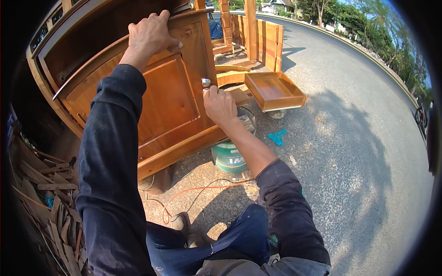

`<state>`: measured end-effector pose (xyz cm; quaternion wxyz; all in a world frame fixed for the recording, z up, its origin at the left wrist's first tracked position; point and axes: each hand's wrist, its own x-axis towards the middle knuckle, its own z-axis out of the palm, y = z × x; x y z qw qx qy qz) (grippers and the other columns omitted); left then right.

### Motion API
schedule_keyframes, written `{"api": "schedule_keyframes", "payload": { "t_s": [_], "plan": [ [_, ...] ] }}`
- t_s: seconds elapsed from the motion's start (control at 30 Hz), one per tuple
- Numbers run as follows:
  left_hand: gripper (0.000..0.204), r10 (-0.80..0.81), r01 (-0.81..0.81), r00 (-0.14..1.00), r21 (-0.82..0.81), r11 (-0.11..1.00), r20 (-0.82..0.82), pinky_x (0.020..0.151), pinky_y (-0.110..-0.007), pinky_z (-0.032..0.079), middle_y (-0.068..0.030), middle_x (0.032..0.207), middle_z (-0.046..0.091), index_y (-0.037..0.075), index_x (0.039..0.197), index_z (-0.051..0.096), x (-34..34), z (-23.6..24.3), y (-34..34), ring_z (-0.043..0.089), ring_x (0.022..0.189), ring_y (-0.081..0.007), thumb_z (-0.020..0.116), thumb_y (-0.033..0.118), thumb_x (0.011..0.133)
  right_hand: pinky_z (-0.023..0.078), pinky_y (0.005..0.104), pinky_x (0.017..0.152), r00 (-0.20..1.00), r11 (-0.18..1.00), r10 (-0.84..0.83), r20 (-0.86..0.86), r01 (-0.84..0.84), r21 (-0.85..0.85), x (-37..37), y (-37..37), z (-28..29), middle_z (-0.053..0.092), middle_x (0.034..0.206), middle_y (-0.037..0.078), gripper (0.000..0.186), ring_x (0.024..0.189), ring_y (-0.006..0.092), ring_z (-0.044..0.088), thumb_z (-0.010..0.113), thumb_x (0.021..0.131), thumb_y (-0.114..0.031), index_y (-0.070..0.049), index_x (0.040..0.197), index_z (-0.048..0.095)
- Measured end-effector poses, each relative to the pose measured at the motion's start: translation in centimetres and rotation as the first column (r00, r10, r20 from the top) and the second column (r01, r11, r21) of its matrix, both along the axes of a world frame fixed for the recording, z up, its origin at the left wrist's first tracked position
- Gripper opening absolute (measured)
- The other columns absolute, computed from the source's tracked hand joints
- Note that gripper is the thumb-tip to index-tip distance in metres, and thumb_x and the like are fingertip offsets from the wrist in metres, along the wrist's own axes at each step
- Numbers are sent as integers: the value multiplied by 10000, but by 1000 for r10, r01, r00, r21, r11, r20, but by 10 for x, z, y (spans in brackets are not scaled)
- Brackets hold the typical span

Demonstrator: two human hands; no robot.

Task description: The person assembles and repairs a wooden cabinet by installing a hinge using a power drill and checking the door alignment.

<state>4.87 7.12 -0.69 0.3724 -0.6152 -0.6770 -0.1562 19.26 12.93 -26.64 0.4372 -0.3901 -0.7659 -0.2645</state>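
Note:
A varnished reddish-brown wooden panel (170,99), with a raised rectangular moulding, stands tilted in front of me. Over its upper edge lies my left hand (149,37), fingers hooked on the rim and thumb on the front face. At the panel's right edge, my right hand (220,106) is closed, its thumb and fingers pinched together just below a shiny silver knob-like piece (206,83). A small bright bit shows at those fingertips, too small to name. Whether the fingers touch the silver piece I cannot tell.
A green bucket (229,158) stands under the panel's right corner. A varnished drawer (276,92) rests on a low support at the right, with a crumpled blue glove (277,137) below it. An orange cord (184,189) crosses the ground. Scrap wood (57,202) piles up at left.

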Motion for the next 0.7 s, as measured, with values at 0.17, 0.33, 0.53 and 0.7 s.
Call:
{"api": "schedule_keyframes", "payload": {
  "t_s": [0.17, 0.33, 0.53, 0.7],
  "plan": [
    [792, 17, -17, 1000, -1, 1000, -13, 867, -552, 473, -100, 1154, 689, 129, 1273, 589, 1, 3, 0, 684, 1078, -321, 880, 493, 633, 530, 402, 606, 951, 974, 19, 307, -87, 210, 27, 3, 11, 583, 809, 110, 173, 639, 265, 647, 606, 938, -210, -50, 881, 639],
    [767, 64, -63, 998, -28, 998, 27, 879, -560, 469, -80, 1155, 691, 145, 1276, 603, 1, 5, 5, 674, 1100, -314, 848, 542, 667, 545, 439, 670, 994, 956, 104, -29, -108, -273, 23, -20, 14, 626, 849, 154, 325, 777, 327, 689, 660, 913, -359, -35, 885, 660],
    [760, 57, -57, 998, -17, 998, 20, 864, -562, 471, -92, 1143, 688, 103, 1243, 604, 2, 2, 5, 665, 1103, -307, 802, 602, 704, 522, 545, 822, 890, 661, -44, -455, -315, -681, 10, -17, 16, 708, 942, 217, 436, 912, 436, 681, 654, 911, -450, -16, 873, 665],
    [762, 55, -55, 998, -6, 998, 10, 863, -553, 466, -90, 1144, 689, 98, 1234, 613, 3, 0, 6, 661, 1114, -294, 796, 616, 707, 514, 554, 845, 838, 611, -60, -542, -399, -684, 6, -20, 19, 716, 945, 218, 439, 940, 433, 678, 645, 916, -453, -17, 868, 668]
  ]
}}
